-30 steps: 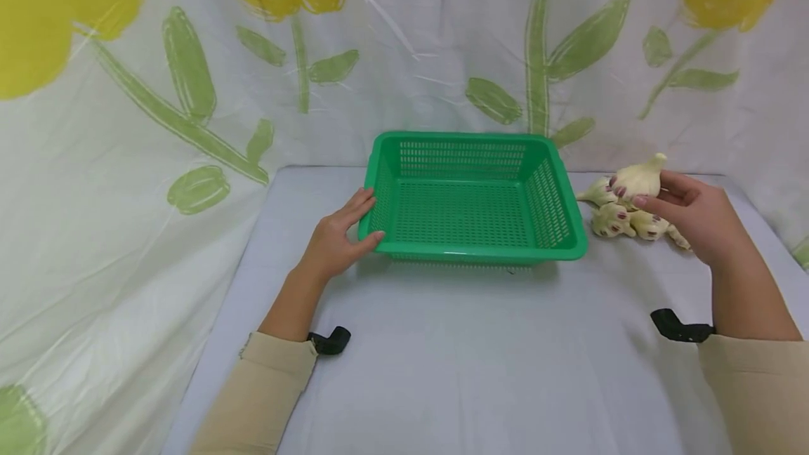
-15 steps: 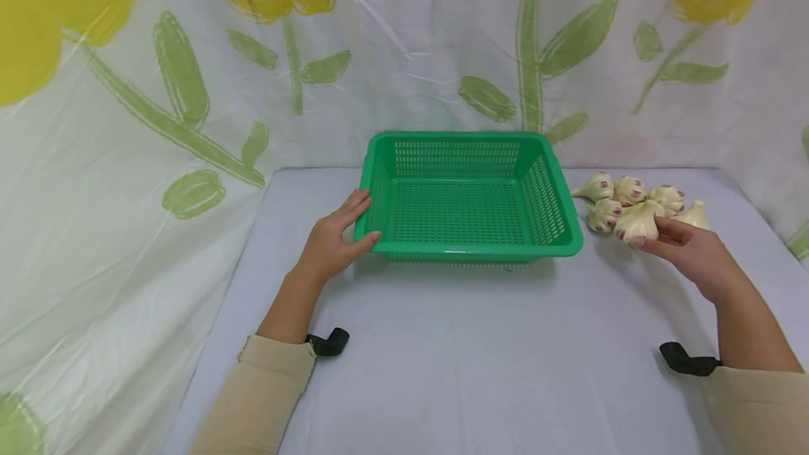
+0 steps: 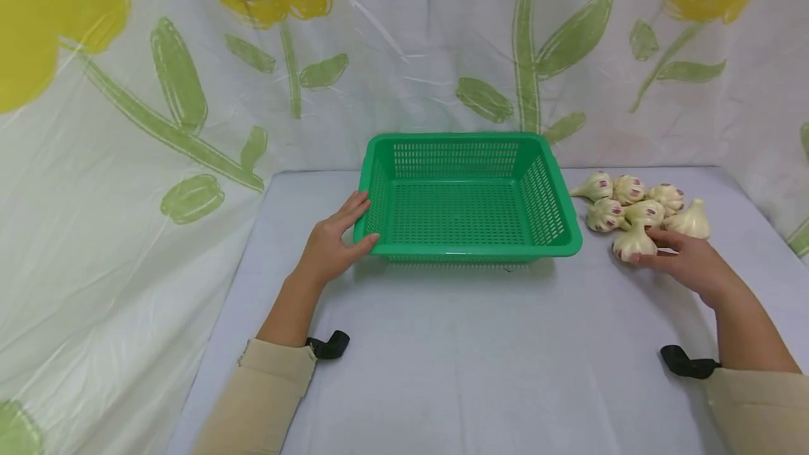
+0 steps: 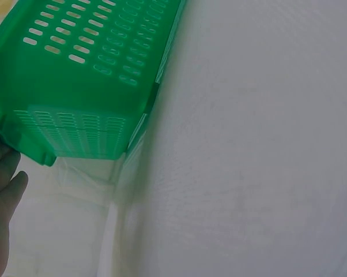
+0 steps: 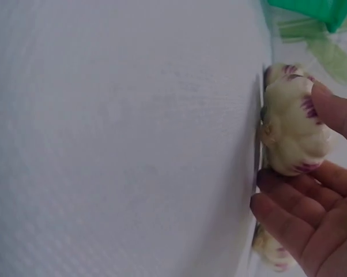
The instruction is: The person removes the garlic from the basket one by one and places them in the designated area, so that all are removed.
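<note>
In the head view my right hand (image 3: 685,262) holds a garlic bulb (image 3: 634,246) between thumb and fingers, at the near side of the garlic group. In the right wrist view the thumb lies on one side of that pale, purple-marked bulb (image 5: 297,124), with the fingers on the other side. The bulb is low at the table surface. My left hand (image 3: 329,248) rests against the left rim of the green plastic basket (image 3: 474,251), fingers fairly straight and thumb at the near left corner. In the left wrist view only part of this hand (image 4: 0,202) shows beside the basket's rim.
Several other garlic bulbs (image 3: 666,196) lie close together to the right of the basket on the white table (image 3: 455,357). Behind the table hangs a white curtain (image 3: 392,90) printed with yellow flowers. Black wrist mounts (image 3: 329,345) stick out from both sleeves.
My right hand has brought the garlic bulb from above the group down and nearer to me, to the table at the group's near side. The left hand has stayed at the basket.
</note>
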Demonstrator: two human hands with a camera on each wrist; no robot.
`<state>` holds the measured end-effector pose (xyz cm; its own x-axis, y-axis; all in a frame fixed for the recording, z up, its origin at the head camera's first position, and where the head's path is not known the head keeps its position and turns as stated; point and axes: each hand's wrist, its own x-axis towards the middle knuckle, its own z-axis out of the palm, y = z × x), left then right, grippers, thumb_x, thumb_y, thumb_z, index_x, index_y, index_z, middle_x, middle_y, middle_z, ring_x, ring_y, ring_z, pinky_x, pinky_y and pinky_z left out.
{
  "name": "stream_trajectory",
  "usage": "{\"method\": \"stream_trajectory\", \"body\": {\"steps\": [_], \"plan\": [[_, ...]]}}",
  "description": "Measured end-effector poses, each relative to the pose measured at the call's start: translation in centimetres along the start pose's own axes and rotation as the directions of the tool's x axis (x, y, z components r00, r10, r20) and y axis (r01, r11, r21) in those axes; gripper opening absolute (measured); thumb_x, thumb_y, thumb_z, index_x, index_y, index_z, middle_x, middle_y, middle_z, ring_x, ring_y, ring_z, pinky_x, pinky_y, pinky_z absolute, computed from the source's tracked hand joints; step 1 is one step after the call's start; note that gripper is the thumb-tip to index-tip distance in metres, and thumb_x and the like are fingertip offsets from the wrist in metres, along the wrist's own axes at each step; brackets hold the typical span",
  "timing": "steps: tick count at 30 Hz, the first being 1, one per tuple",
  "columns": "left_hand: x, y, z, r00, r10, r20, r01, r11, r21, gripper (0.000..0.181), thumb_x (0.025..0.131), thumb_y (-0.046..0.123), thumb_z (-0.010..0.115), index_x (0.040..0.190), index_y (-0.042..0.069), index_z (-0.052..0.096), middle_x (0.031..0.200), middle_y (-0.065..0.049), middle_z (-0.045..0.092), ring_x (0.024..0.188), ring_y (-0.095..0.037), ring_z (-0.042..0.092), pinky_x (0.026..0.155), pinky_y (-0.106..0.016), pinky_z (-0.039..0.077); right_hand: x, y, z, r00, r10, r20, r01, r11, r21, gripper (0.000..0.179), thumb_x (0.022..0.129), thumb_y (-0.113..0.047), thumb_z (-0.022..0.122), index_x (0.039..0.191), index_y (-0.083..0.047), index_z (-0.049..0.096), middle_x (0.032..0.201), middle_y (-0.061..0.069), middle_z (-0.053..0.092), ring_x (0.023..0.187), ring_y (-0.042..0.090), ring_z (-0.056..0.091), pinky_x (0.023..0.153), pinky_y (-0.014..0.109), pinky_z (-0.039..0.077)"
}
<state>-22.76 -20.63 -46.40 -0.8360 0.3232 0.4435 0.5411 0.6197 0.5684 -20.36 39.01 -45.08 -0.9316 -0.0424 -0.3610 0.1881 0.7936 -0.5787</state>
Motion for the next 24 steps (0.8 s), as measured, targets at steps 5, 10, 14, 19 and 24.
{"method": "stream_trajectory", "body": {"steps": [5, 10, 14, 19, 24], "plan": [[-0.1, 0.1, 0.0, 1.0, -0.011, 0.009, 0.011, 1.0, 0.0, 0.064, 0.09, 0.033, 0.07, 0.145, 0.009, 0.049, 0.155, 0.001, 0.042, 0.145, -0.016, 0.035, 0.112, -0.046, 0.039, 0.1, -0.1, 0.0, 1.0, 0.025, -0.002, -0.025, 0.999, -0.028, 0.097, 0.093, -0.053, 0.061, 0.154, 0.006, 0.013, 0.15, 0.042, 0.02, 0.132, 0.059, 0.028, 0.097, 0.07, 0.036], [0.0, 0.2, -0.1, 1.0, -0.012, 0.01, 0.012, 1.0, 0.006, 0.064, 0.09, 0.034, 0.07, 0.145, 0.009, 0.05, 0.155, 0.001, 0.042, 0.145, -0.016, 0.036, 0.112, -0.046, 0.039, 0.3, -0.4, 0.1, 0.997, 0.069, -0.029, -0.07, 0.996, -0.05, 0.102, 0.09, -0.061, 0.06, 0.152, 0.008, 0.019, 0.146, 0.041, 0.028, 0.127, 0.059, 0.032, 0.091, 0.069, 0.04], [0.0, 0.2, -0.1, 1.0, -0.009, 0.008, 0.009, 1.0, 0.003, 0.064, 0.089, 0.032, 0.07, 0.145, 0.009, 0.05, 0.155, 0.001, 0.042, 0.145, -0.015, 0.035, 0.112, -0.046, 0.039, 0.4, -0.5, 0.1, 0.996, 0.081, -0.047, -0.084, 0.993, -0.079, 0.105, 0.087, -0.065, 0.06, 0.152, 0.007, 0.02, 0.144, 0.042, 0.029, 0.124, 0.06, 0.033, 0.087, 0.068, 0.041], [0.0, 0.2, -0.1, 1.0, -0.008, 0.007, 0.008, 1.0, -0.004, 0.064, 0.089, 0.031, 0.071, 0.145, 0.008, 0.05, 0.155, 0.001, 0.042, 0.145, -0.016, 0.036, 0.112, -0.045, 0.039, 0.3, -0.6, 0.1, 0.993, 0.101, -0.064, -0.108, 0.986, -0.123, 0.108, 0.084, -0.068, 0.062, 0.153, 0.004, 0.021, 0.144, 0.042, 0.029, 0.124, 0.063, 0.031, 0.084, 0.069, 0.042], [-0.1, 0.2, -0.2, 1.0, -0.001, 0.007, 0.001, 1.0, 0.01, 0.064, 0.091, 0.036, 0.069, 0.145, 0.009, 0.05, 0.154, 0.001, 0.043, 0.144, -0.016, 0.037, 0.112, -0.044, 0.039, 0.2, -1.1, 0.1, 0.989, 0.11, -0.096, -0.124, 0.981, -0.147, 0.107, 0.084, -0.069, 0.061, 0.151, 0.006, 0.024, 0.143, 0.042, 0.031, 0.123, 0.063, 0.03, 0.085, 0.071, 0.04]]}}
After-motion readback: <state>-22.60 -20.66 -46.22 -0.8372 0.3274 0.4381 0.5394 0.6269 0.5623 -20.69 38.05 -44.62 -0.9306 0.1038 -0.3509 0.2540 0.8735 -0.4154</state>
